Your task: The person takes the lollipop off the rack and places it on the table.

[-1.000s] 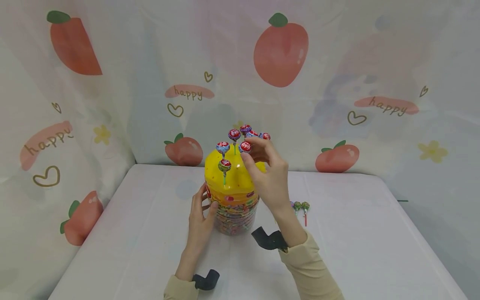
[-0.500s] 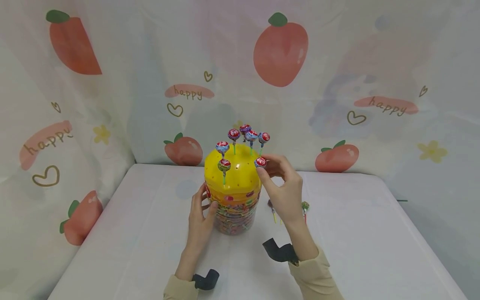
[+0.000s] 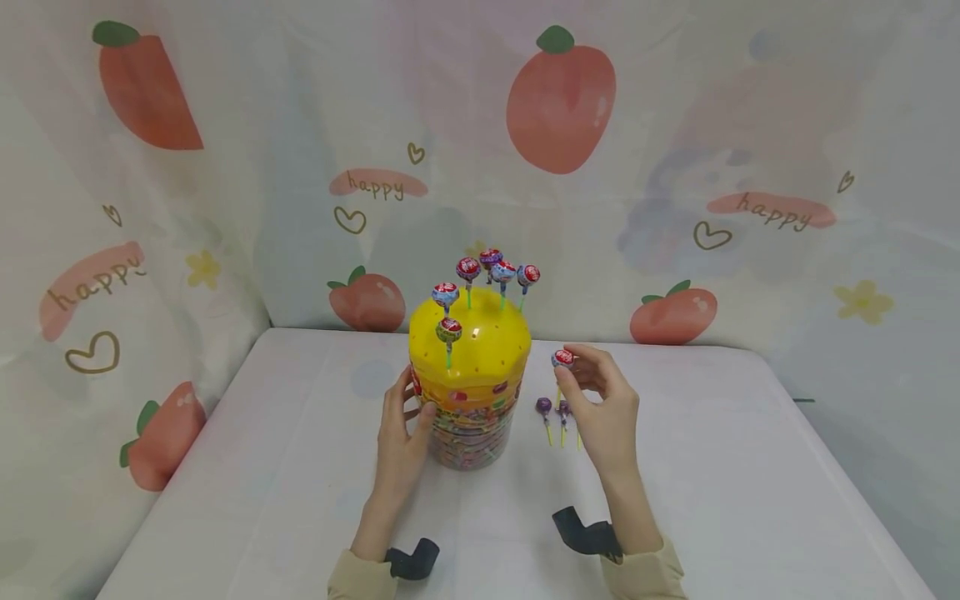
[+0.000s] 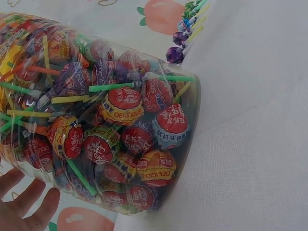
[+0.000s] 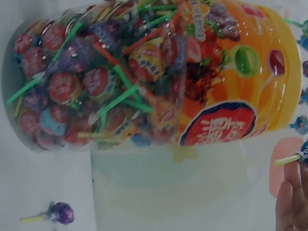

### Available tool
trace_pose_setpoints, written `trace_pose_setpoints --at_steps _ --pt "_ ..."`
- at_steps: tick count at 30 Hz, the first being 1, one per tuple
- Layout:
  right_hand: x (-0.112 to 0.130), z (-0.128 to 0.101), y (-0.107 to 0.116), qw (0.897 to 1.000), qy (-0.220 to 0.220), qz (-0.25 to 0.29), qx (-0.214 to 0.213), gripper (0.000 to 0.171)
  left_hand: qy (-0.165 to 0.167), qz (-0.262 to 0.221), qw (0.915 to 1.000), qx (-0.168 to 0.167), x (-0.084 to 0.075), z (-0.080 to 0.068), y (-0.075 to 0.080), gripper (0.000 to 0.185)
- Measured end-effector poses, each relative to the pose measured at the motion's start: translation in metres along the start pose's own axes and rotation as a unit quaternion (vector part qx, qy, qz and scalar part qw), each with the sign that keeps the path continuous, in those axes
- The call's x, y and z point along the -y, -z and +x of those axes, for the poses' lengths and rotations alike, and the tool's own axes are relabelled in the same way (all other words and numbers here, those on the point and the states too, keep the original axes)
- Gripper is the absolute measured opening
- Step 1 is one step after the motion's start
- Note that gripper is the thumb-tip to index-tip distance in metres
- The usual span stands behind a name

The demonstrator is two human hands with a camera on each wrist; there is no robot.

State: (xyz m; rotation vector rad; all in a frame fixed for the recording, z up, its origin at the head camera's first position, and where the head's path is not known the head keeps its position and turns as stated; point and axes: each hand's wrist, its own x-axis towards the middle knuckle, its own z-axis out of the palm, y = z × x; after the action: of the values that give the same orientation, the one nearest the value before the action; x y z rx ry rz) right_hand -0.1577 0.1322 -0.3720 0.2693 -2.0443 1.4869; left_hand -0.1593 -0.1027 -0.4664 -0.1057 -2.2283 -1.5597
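My right hand (image 3: 603,408) pinches a lollipop (image 3: 562,359) between thumb and forefinger, head up, in the air at 3 o'clock of the jar (image 3: 470,398) and apart from it. My left hand (image 3: 402,433) rests on the jar's side at 9 o'clock, fingers (image 4: 29,204) nearly straight against the clear wall. The jar stands upright mid-bench (image 3: 300,467), six lollipops (image 3: 468,269) stuck in its yellow lid (image 3: 480,346). Loose lollipops (image 3: 543,407) lie on the bench by my right hand.
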Motion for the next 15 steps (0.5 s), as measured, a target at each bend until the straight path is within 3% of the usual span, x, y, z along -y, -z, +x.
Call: trace_pose_setpoints --at_steps 15 --pt "-0.038 -0.004 0.023 0.996 -0.06 -0.048 -0.042 0.028 -0.003 -0.013 0.9999 0.002 0.001 0.001 0.0 0.061"
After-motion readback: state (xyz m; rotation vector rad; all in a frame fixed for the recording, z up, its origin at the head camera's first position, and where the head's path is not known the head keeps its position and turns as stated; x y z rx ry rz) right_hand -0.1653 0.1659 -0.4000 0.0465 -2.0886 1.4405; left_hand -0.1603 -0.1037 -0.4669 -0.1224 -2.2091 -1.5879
